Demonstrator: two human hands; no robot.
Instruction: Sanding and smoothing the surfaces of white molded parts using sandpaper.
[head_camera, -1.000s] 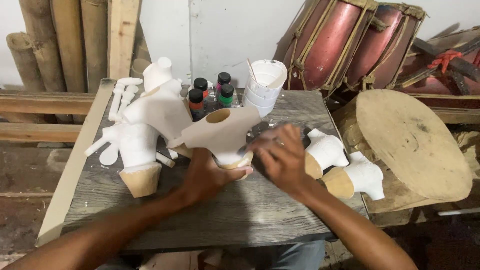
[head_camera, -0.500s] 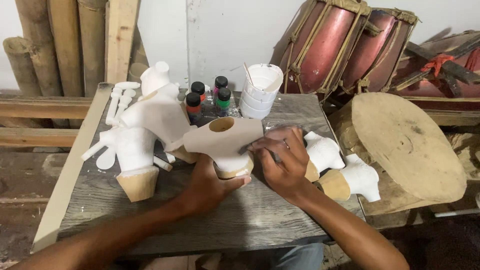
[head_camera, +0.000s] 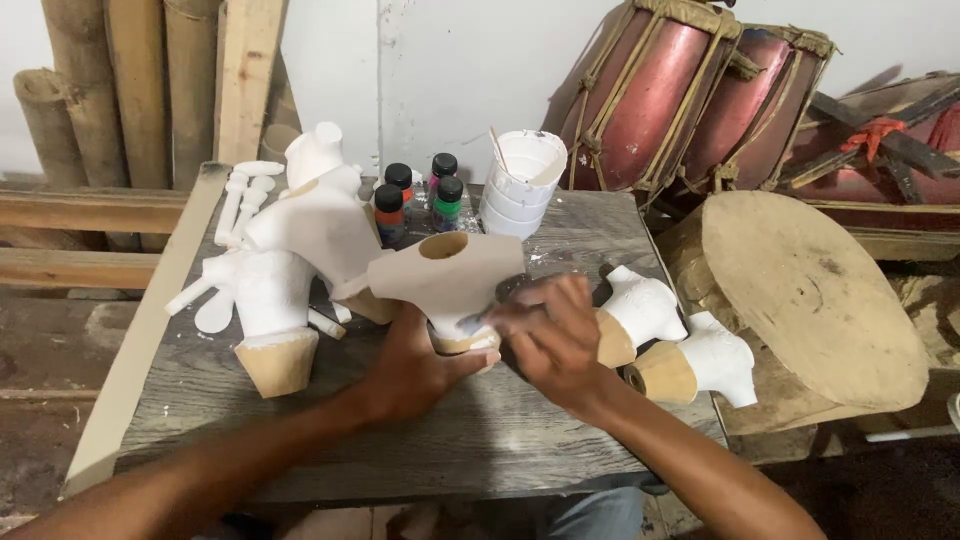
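1. L hand (head_camera: 415, 365) grips the torso (head_camera: 450, 285) from below/front, fingers wrapped round its tan base, thumb side toward R.
2. R hand (head_camera: 550, 335) is pressed on the torso's R flank, fingers curled; motion blur, so can't tell if it pinches a tool or just rubs.
3. Torso: white carved piece w/ round neck hole on top, held just above the table (head_camera: 330, 440), near its centre.
4. Just L of torso: two more white figures (head_camera: 290, 260) on tan bases, touching each other.
5. Just R of torso: two small white busts (head_camera: 690, 350) lying on their sides.
6. Behind torso: four paint bottles (head_camera: 420, 195), then stacked white cups (head_camera: 520, 180) w/ a stick inside.
7. Far R of torso, off the table: round wood block (head_camera: 810, 300); red drums (head_camera: 690, 90) behind it.
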